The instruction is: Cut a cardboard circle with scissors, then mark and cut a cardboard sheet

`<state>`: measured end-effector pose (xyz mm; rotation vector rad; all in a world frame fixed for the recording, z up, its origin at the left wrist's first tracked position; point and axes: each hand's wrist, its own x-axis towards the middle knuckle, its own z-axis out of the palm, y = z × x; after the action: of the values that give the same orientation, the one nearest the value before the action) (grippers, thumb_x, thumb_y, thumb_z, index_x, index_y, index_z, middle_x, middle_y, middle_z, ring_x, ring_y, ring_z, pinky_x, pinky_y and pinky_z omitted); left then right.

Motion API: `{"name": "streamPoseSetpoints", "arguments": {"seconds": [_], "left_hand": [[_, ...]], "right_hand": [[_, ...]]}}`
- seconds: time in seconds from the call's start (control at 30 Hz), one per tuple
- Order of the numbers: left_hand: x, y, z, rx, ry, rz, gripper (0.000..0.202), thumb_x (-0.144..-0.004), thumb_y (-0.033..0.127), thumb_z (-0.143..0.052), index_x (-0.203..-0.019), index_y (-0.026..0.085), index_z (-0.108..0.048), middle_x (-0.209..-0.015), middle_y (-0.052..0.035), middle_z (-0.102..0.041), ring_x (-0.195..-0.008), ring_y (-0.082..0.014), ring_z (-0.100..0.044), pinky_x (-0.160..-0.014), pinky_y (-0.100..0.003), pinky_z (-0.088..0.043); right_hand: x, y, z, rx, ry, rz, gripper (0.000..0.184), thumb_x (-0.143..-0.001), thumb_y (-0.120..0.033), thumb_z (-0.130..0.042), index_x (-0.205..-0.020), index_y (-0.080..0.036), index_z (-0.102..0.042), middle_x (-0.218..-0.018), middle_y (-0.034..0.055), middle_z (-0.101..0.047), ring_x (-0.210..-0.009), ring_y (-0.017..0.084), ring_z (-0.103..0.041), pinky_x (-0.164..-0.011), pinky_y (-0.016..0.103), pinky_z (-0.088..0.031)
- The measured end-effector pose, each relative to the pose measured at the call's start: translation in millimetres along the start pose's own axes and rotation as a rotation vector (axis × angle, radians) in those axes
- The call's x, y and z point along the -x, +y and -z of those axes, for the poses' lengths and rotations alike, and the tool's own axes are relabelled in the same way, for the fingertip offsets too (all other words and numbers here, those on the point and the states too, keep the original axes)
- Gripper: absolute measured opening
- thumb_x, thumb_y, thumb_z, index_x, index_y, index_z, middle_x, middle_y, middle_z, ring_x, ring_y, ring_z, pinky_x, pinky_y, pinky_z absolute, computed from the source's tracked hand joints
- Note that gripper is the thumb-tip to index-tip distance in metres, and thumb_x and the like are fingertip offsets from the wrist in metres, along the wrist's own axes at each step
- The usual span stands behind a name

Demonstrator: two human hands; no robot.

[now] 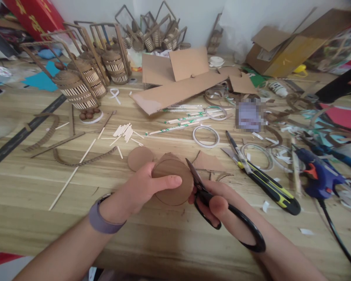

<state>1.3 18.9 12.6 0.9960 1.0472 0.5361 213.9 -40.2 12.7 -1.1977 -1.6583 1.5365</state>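
Note:
My left hand (143, 187), with a purple band on the wrist, grips a piece of brown cardboard (171, 187), thumb flat on top. A round outline is drawn on the cardboard, and part of its edge is trimmed. My right hand (219, 203) is closed on black-handled scissors (203, 191), whose blades meet the cardboard's right edge. Just behind my left hand lies a cut cardboard disc (140, 158). Cardboard scraps (209, 160) rest beyond the scissors' tip.
Small lidded baskets with tall handles (78, 89) stand at the back left. Short sticks (124, 132) and tape rolls (206, 136) lie mid-table. On the right are a yellow-black utility knife (269, 187) and a blue glue gun (320, 171) with its cord. Large cardboard pieces (175, 88) lie behind.

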Motion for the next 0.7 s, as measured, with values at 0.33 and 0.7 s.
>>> {"name": "streamPoseSetpoints", "arguments": {"seconds": [0.33, 0.7], "left_hand": [[-0.5, 1.2, -2.8, 0.052, -0.090, -0.040, 0.029, -0.072, 0.040, -0.085, -0.095, 0.024, -0.077, -0.096, 0.0018, -0.081, -0.099, -0.0247, -0.071, -0.085, -0.032, -0.055], [-1.1, 0.2, -2.6, 0.049, -0.096, -0.041, 0.032, -0.073, 0.041, -0.084, -0.098, 0.022, -0.076, -0.101, -0.0014, -0.080, -0.104, -0.0279, -0.071, -0.090, -0.036, -0.056]], "right_hand": [[1.3, 1.4, -2.4, -0.032, 0.018, -0.054, 0.069, -0.080, -0.090, -0.035, -0.079, -0.025, -0.058, -0.046, -0.0043, -0.042, -0.041, 0.013, -0.034, -0.043, 0.031, -0.030], [-1.0, 7.0, -5.7, -0.006, 0.043, 0.007, 0.074, -0.081, -0.090, -0.031, -0.076, -0.020, -0.054, -0.048, -0.0068, -0.043, -0.042, 0.010, -0.037, -0.046, 0.026, -0.034]]}}
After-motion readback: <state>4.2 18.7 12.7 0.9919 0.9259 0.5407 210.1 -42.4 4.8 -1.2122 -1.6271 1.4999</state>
